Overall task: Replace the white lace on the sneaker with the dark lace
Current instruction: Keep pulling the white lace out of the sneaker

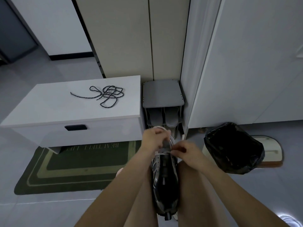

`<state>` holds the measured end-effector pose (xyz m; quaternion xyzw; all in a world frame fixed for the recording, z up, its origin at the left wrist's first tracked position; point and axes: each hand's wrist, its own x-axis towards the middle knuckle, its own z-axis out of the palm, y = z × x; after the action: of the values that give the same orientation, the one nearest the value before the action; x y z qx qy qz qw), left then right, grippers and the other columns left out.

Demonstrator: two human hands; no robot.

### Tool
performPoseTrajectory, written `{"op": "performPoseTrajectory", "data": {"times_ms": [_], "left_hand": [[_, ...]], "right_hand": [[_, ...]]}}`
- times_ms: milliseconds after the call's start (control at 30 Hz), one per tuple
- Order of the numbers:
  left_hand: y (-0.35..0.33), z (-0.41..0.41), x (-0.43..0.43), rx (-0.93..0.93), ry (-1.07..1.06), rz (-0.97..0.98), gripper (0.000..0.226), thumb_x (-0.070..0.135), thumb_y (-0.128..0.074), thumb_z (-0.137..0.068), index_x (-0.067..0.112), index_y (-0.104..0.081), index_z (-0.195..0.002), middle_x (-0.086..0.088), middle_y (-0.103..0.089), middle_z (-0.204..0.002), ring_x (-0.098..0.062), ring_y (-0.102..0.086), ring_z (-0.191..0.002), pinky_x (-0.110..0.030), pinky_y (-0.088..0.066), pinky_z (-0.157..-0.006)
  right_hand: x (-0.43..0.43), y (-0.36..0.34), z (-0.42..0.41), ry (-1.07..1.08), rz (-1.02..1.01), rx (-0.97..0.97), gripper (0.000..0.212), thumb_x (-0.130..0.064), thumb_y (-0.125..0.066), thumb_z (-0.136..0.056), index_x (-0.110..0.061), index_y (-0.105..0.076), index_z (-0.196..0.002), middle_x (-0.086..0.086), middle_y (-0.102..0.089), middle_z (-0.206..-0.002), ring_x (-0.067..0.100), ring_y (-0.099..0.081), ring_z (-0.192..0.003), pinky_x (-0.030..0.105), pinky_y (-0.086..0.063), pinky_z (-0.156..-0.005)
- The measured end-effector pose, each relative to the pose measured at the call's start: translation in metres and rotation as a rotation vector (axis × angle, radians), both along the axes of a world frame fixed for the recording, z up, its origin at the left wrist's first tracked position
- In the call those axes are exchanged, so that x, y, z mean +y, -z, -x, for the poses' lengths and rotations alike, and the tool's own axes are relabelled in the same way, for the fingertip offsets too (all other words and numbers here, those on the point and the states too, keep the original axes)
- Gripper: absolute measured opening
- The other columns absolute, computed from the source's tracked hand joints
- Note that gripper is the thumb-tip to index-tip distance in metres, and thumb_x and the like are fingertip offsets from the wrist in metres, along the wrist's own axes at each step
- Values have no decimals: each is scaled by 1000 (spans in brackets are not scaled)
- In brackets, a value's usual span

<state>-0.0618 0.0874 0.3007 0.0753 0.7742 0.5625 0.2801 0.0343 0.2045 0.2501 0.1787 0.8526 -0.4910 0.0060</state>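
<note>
Here, left hand [154, 138] grips the sneaker [165, 179], right hand [186, 150] pinches its white lace [161, 154]; dark lace [110, 94] lies on tabletop [57, 105].

Bare left hand [155, 138], right hand [185, 150], forearms [118, 185]

Dim grey tiled floor [41, 210]; white worktop [49, 108] centre left, green mat [73, 169] partly beneath, beige cupboard [123, 38] behind, black bin [232, 148] right.

Dim, bluish indoor light, soft focus, wide-angle bowing at the edges, glare on the floor [290, 218].
</note>
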Motion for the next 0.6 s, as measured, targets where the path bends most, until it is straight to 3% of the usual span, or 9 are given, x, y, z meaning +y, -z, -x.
{"op": "performPoseTrajectory", "data": {"times_ms": [133,267,367,433,600], "left_hand": [[-21,13,1,-29,-40,-139,23,18,-67,-86,5,-66,-67,0,-59,-56,-5,-33,-33,-16,-23,-32],[-14,5,-4,24,24,-9,23,22,-62,-91,5,-68,-76,3,-64,-65,-4,-42,-37,-15,-29,-34],[-2,-3,-9,5,104,63,8,12,-59,-91,9,-66,-95,-1,-63,-75,-1,-45,-33,-13,-30,-33],[7,-7,-12,22,147,101,18,4,-60,-89,6,-66,-106,0,-59,-71,1,-46,-32,-10,-32,-34],[25,-18,-10,181,258,201,18,12,-66,-85,11,-72,-101,3,-62,-66,-8,-49,-45,-25,-47,-54]], "right_hand": [[-6,4,6,78,-4,26,12,-20,-68,-82,-29,-63,-78,-10,-63,-77,11,-60,-79,28,-46,-78],[-7,6,10,97,-79,26,20,-18,-65,-85,-33,-57,-73,-13,-58,-72,12,-55,-72,29,-44,-70],[-2,-7,20,168,-124,83,15,-20,-62,-87,-28,-57,-76,-11,-57,-73,7,-53,-68,24,-40,-64],[4,-22,29,204,-131,134,15,-23,-62,-87,-27,-57,-73,-8,-59,-72,10,-55,-68,27,-44,-66],[10,-71,47,242,-78,227,8,-21,-57,-91,-18,-61,-83,-10,-57,-73,2,-50,-64,12,-38,-57]]}}
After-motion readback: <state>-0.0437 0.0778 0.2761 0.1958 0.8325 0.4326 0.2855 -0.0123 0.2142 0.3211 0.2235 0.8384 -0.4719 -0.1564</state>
